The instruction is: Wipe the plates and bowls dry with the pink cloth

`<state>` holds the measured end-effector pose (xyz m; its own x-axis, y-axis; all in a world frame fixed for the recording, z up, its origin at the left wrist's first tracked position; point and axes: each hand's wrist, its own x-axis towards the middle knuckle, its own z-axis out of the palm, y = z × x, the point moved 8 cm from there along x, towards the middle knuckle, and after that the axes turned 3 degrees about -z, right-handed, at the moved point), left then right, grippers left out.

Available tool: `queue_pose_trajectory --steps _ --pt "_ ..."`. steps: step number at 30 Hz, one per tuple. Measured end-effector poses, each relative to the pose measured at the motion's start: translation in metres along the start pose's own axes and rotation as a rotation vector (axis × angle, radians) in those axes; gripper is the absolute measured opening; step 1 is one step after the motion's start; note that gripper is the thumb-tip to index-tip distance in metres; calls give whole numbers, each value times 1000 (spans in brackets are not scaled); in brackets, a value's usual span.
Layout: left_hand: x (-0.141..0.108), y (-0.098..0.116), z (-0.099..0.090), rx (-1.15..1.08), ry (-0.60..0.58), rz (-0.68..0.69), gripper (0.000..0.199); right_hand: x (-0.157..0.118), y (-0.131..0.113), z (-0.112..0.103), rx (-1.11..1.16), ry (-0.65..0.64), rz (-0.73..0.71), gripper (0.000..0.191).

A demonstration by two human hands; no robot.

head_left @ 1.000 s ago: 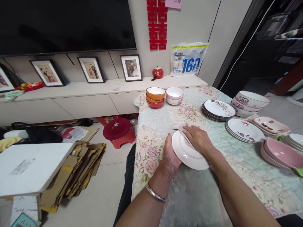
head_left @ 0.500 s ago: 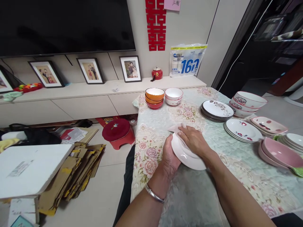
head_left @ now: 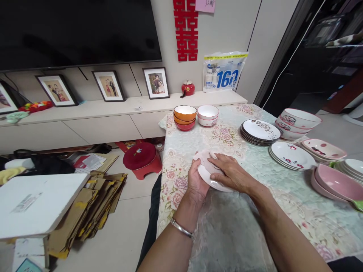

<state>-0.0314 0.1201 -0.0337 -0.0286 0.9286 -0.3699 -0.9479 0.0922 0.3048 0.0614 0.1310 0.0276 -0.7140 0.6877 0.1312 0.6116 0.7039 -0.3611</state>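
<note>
My left hand grips the left rim of a white plate, its thumb lying over the edge. The plate is held over the near part of the table. On its upper face, my right hand presses a thin pale pink cloth with fingers bent over it. Part of the plate is hidden under this hand and the cloth. Beyond my hands stand stacked orange and red bowls and stacked white bowls with red rims.
To the right are dark-rimmed plates, flowered plates, big bowls and pink dishes. A red stool, flattened cardboard and a white foam board lie left of the flowered tablecloth.
The plate and both hands have shifted slightly up and left. My right hand has slid the cloth across the plate, and more of the cloth shows on its face.
</note>
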Motion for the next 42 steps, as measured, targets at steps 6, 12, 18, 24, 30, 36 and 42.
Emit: queue_pose_trajectory --steps 6,12,18,24,30,36,42 --pt "3 7 -9 -16 87 15 45 -6 -21 8 -109 -26 -18 81" --pt "2 11 -8 -1 111 27 37 -3 -36 9 -279 54 -36 74" --pt "4 14 1 -8 -21 27 28 -7 -29 -13 -318 289 13 57" --pt "5 5 -7 114 19 -28 31 -37 10 -57 -41 726 217 52" --pt "1 3 -3 238 29 24 28 -62 74 -56 826 1127 537 61" --pt "-5 -3 10 253 -125 12 39 -42 82 -22 1391 865 654 70" --pt "-3 0 -1 316 -53 29 55 -34 82 -3 1463 606 673 65"
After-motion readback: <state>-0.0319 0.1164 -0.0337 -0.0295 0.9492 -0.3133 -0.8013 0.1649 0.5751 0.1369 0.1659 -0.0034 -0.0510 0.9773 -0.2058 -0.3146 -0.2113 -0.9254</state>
